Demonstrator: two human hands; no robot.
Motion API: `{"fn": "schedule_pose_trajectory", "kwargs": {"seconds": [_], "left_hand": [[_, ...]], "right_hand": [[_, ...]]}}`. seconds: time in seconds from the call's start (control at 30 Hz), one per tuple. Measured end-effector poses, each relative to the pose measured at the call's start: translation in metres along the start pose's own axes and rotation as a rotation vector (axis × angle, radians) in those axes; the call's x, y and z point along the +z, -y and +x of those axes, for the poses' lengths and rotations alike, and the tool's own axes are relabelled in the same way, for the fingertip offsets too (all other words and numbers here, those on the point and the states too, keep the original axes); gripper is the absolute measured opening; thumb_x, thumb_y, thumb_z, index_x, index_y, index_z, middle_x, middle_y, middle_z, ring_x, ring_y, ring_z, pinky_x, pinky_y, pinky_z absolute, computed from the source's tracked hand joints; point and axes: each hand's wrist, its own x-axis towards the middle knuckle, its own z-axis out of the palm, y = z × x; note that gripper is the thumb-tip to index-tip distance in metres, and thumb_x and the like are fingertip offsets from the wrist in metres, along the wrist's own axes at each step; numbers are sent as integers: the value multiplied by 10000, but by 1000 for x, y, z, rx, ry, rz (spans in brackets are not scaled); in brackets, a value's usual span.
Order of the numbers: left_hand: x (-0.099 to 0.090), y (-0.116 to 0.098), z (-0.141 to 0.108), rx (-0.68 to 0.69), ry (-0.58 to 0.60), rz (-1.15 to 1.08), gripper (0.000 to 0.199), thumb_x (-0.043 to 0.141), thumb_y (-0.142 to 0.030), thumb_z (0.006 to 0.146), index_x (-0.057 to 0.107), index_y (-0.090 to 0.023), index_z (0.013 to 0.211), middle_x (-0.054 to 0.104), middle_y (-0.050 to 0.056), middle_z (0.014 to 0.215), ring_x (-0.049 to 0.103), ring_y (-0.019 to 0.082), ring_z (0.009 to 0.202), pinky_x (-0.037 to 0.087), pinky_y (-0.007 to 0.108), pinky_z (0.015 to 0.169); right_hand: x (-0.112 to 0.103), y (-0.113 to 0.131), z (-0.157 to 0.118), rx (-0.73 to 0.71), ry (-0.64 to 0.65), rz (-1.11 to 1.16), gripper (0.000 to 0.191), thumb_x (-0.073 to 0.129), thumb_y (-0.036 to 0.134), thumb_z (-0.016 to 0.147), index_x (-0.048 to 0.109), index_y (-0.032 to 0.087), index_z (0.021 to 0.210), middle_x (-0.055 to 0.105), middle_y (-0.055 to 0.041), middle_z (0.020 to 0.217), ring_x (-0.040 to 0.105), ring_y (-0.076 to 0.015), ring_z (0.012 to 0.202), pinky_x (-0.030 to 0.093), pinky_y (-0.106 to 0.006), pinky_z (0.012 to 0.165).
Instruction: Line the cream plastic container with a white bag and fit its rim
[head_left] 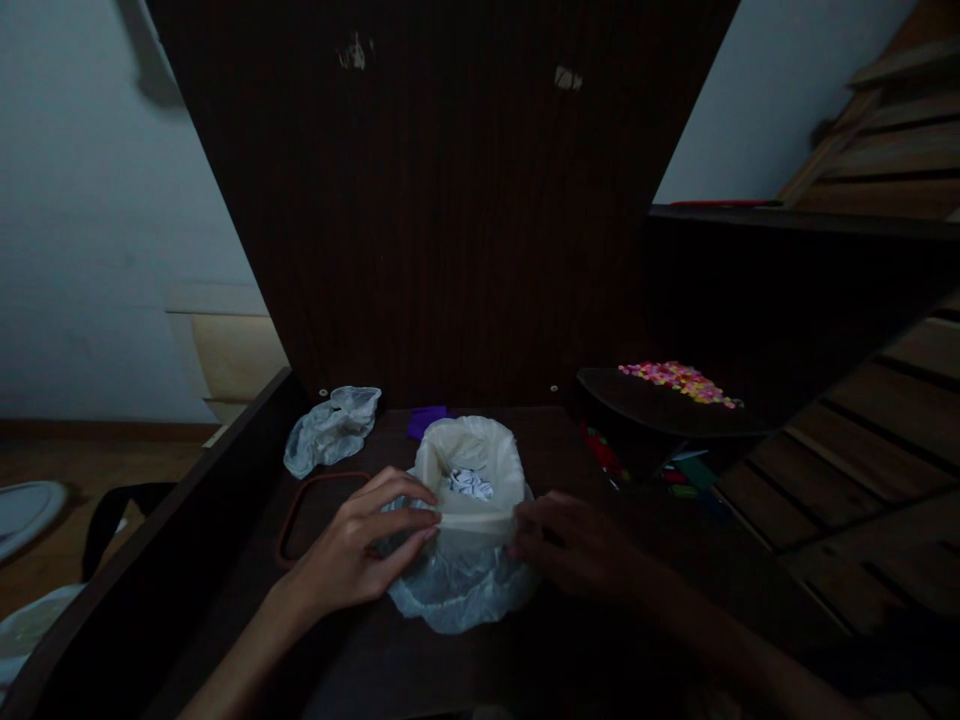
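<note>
In the head view a small bin (469, 522) stands on the dark wooden surface, lined with a translucent plastic bag (465, 590). The bag is folded over the rim and hangs loosely outside, mostly on the near side. Crumpled white paper (471, 484) lies inside. My left hand (375, 535) grips the bag at the near left corner of the rim, fingertips and thumb closed on it. At the near right corner my right hand (559, 540), in deep shadow, has its fingers curled on the bag's edge.
Left of the bin lie a crumpled plastic bag (334, 428) and a reddish-brown rectangular ring (287, 525). Something purple (427, 420) sits behind it. A tall dark panel (450, 220) rises at the back. On the right, a corner shelf (645, 400) carries pink and yellow beads (679, 382).
</note>
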Motion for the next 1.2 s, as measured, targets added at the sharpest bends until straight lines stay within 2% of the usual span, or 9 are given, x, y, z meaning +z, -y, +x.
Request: {"fn": "schedule_pose_trajectory", "kwargs": {"seconds": [0.17,0.3,0.37,0.53,0.7,0.77,0.9,1.03,1.2], "left_hand": [[19,4,-17,-199,-293,38,61,768,-237,843,737,-229,895,644,45,967,658,180,891,573,290,764],[52,14,-25,-517,-330,-77,928,880,-493,670,432,-236,1441,531,151,1396,581,331,1248,583,439,930],[66,21,-28,-599,-206,-81,1045,834,-503,727,251,-234,1552,418,188,1536,491,367,1372,507,517,1055],[76,37,-44,-551,138,-55,754,728,-408,852,405,-228,1509,515,169,1488,481,359,1391,387,548,1169],[66,39,-71,-629,189,192,915,847,-489,696,459,-236,1485,543,174,1464,462,431,1382,366,633,1144],[63,38,-78,-675,223,262,886,872,-498,642,542,-238,1421,575,172,1421,501,455,1335,399,647,1105],[59,37,-77,-676,271,143,330,717,-318,806,746,-205,1115,652,153,1282,681,332,1120,550,436,988],[52,44,-66,-670,101,-36,306,549,-124,764,790,-223,923,724,99,1159,702,274,1075,544,370,977],[48,52,-54,-1012,-325,-516,425,640,-223,644,775,-177,1044,741,117,1191,666,337,1143,524,468,1007]], "right_hand": [[-2,-19,4,395,-161,324,236,683,347,896,640,232,1097,671,-100,1082,652,-233,992,546,-369,834],[28,-47,20,660,-305,788,478,523,538,962,559,280,1362,523,-99,1483,469,-288,1380,426,-476,1093],[53,-55,25,768,-321,1011,506,431,600,983,574,306,1368,519,-52,1511,453,-264,1407,364,-466,1155],[96,-63,13,1078,-110,1168,773,327,821,889,677,240,1260,729,-85,1209,610,-301,1217,422,-493,1090],[71,-70,-24,1088,-104,755,703,352,774,914,688,252,1243,679,-91,1278,582,-287,1206,399,-472,1088],[57,-67,-37,1035,40,668,634,503,692,895,641,249,1326,667,-103,1254,632,-256,1026,482,-431,958],[55,-52,-55,1083,203,732,636,846,438,621,711,232,1207,704,-61,1003,567,-162,667,509,-328,682],[76,-46,-61,1271,52,952,182,765,343,632,723,216,756,618,15,624,541,-157,568,478,-285,559],[87,-59,-56,1362,-174,1032,362,625,375,672,724,231,990,732,-73,1003,684,-227,838,558,-343,701]]}}
